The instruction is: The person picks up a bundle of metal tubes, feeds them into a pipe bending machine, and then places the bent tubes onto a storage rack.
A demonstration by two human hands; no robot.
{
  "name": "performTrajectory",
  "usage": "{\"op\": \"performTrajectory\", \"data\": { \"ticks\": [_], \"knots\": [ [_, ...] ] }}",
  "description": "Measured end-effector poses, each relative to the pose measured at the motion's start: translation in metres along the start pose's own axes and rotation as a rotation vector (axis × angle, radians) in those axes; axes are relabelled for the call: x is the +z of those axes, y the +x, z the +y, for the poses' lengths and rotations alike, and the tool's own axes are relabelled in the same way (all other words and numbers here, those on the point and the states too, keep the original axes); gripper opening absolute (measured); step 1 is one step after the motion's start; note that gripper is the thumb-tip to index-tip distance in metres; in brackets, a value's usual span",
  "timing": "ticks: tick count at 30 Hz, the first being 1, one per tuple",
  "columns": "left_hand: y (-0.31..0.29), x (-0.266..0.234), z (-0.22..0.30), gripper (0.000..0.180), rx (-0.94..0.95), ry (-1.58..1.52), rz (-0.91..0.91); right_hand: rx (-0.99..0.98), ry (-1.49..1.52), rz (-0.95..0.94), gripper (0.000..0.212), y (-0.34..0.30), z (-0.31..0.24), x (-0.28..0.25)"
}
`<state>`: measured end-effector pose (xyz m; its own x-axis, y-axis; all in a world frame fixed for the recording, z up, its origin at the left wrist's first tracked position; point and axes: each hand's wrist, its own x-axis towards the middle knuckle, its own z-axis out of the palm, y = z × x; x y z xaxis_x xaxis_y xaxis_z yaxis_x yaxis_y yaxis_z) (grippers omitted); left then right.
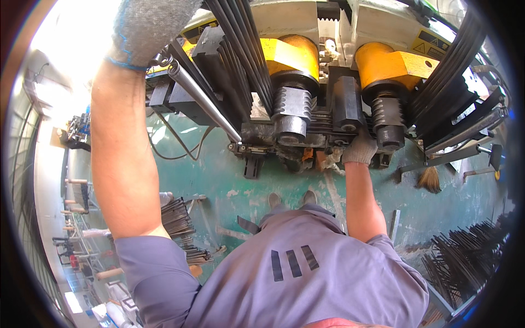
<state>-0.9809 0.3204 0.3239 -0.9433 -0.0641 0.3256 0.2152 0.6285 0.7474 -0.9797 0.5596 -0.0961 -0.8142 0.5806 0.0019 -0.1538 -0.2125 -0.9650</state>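
My left hand, in a grey knitted glove with blue edging, is raised at the upper left by the machine, close to the end of a long coil spring. Its fingers are hidden or cut off by the upper edge. Lower down, my right hand, also gloved, reaches in under a dark metal block. That block sits between two grooved steel cylinders, the left one and the right one, below yellow housings. The right fingers disappear behind the block, so any grip there is hidden.
Long black slats slant down at the machine's left, with similar ones on its right. A straw broom head shows beneath the right side. Dark rods lie in piles at the lower right and left, above a worn green floor.
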Motion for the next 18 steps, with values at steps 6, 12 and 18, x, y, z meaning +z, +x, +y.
{"op": "performTrajectory", "data": {
  "ticks": [6,12,18],
  "knots": [
    [-0.002,0.001,0.006,0.022,-0.021,0.065,0.007,-0.082,-0.176,-0.064,0.032,0.004,0.012,-0.007],
    [-0.007,0.003,0.014,0.023,-0.032,0.131,-0.005,-0.087,-0.136,-0.045,0.03,-0.001,0.003,-0.001],
    [-0.002,0.009,0.016,0.025,-0.036,0.201,-0.052,-0.066,0.021,-0.436,0.036,-0.007,-0.051,-0.025]
  ]
}}
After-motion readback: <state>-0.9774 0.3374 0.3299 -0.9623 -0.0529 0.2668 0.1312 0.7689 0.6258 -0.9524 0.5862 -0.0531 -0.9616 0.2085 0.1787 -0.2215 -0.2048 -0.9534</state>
